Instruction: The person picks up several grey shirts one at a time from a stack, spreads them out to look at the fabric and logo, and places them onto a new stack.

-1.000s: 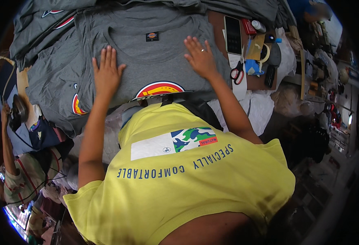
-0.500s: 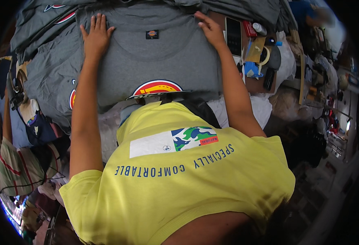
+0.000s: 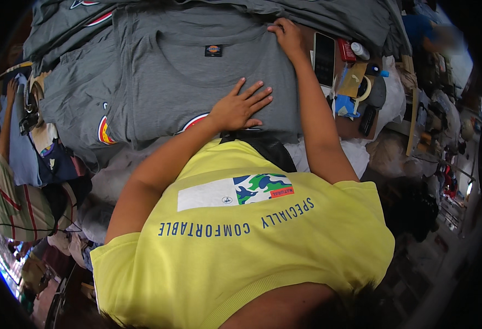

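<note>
A grey T-shirt [image 3: 219, 74] lies folded and spread in front of me, its neckline toward the far side and a dark neck label inside the collar. My left hand [image 3: 242, 107] rests flat on its front, fingers spread, over part of a red, white and yellow print [image 3: 193, 123]. At the shirt's far right shoulder, my right hand [image 3: 288, 38] has bent fingers and thumb closed on the cloth edge. More grey shirts [image 3: 76, 82] with similar prints lie to the left and along the far side.
Right of the shirt are a phone [image 3: 323, 59], a red box [image 3: 346, 50], a white bottle [image 3: 360, 51] and a tape roll [image 3: 364, 89]. A person in a striped top [image 3: 24, 203] is at the left. Another person's blue sleeve [image 3: 415, 24] shows at the far right.
My left hand has moved from the shirt's far left shoulder down and right onto its front. The right hand stays at the far right shoulder, its fingers now more bent.
</note>
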A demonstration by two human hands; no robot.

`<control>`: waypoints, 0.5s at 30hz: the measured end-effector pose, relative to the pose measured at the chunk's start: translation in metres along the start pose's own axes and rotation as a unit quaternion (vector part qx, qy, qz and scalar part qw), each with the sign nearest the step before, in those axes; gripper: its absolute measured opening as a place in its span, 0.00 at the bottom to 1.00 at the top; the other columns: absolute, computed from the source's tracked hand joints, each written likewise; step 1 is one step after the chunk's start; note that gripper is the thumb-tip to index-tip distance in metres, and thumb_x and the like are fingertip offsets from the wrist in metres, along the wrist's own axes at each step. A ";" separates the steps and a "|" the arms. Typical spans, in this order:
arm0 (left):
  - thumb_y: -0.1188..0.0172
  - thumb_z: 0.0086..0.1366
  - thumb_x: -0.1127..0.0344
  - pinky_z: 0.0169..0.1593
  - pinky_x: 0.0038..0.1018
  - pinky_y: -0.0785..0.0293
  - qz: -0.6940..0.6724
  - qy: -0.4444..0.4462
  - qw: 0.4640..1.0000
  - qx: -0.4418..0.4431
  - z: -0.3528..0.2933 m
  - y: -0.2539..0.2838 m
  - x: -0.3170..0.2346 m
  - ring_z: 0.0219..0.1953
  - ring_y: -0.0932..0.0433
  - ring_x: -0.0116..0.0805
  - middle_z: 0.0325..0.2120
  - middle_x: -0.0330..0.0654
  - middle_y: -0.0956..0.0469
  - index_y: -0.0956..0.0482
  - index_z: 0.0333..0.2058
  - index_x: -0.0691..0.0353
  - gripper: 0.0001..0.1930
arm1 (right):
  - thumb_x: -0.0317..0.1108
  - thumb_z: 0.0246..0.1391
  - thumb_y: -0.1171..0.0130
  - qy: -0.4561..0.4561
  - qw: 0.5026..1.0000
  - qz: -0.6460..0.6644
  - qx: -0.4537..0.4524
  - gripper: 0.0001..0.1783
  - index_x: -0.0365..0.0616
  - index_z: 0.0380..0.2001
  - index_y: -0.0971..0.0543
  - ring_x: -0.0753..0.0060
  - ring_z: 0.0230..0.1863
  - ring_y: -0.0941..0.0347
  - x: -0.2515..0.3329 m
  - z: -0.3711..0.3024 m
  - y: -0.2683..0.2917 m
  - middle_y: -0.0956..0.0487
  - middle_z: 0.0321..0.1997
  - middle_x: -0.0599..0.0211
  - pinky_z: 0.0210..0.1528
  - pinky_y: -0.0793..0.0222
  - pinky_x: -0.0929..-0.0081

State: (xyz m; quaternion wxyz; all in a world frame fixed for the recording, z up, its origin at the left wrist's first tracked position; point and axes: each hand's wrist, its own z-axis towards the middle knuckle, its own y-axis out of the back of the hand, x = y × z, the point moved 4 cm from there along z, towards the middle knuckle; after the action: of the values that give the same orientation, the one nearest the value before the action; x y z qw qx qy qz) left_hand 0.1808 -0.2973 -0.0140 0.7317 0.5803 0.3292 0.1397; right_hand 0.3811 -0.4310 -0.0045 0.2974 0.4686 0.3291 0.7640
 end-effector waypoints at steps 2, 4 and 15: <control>0.64 0.59 0.39 0.62 0.46 0.64 -0.004 0.000 1.000 0.004 0.001 0.002 0.000 0.64 0.59 0.37 0.61 0.36 0.54 0.47 0.59 0.53 0.34 | 0.43 0.44 0.43 -0.008 0.999 -0.018 -0.029 0.12 0.47 0.28 0.25 0.55 0.34 0.29 -0.010 0.003 -0.008 0.24 0.32 0.65 0.33 0.33 0.65; 0.64 0.59 0.39 0.62 0.46 0.63 -0.005 0.001 1.000 0.008 0.002 0.003 0.000 0.64 0.59 0.38 0.61 0.36 0.54 0.47 0.59 0.54 0.34 | 0.43 0.45 0.43 0.027 0.999 -0.025 -0.035 0.12 0.47 0.28 0.25 0.56 0.33 0.29 -0.015 0.013 -0.009 0.25 0.31 0.65 0.32 0.34 0.64; 0.61 0.58 0.40 0.62 0.45 0.64 -0.005 0.004 1.000 0.029 0.005 0.007 0.000 0.64 0.60 0.39 0.62 0.38 0.55 0.48 0.59 0.55 0.35 | 0.47 0.45 0.45 0.032 0.998 -0.033 -0.046 0.13 0.49 0.27 0.27 0.60 0.31 0.28 -0.022 0.013 -0.005 0.26 0.29 0.70 0.31 0.34 0.67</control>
State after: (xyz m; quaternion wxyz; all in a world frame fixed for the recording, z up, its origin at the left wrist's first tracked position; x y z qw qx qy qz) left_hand 0.1853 -0.2991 -0.0071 0.7141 0.5990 0.3386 0.1287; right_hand 0.4023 -0.4412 -0.0153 0.3330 0.4185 0.3185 0.7827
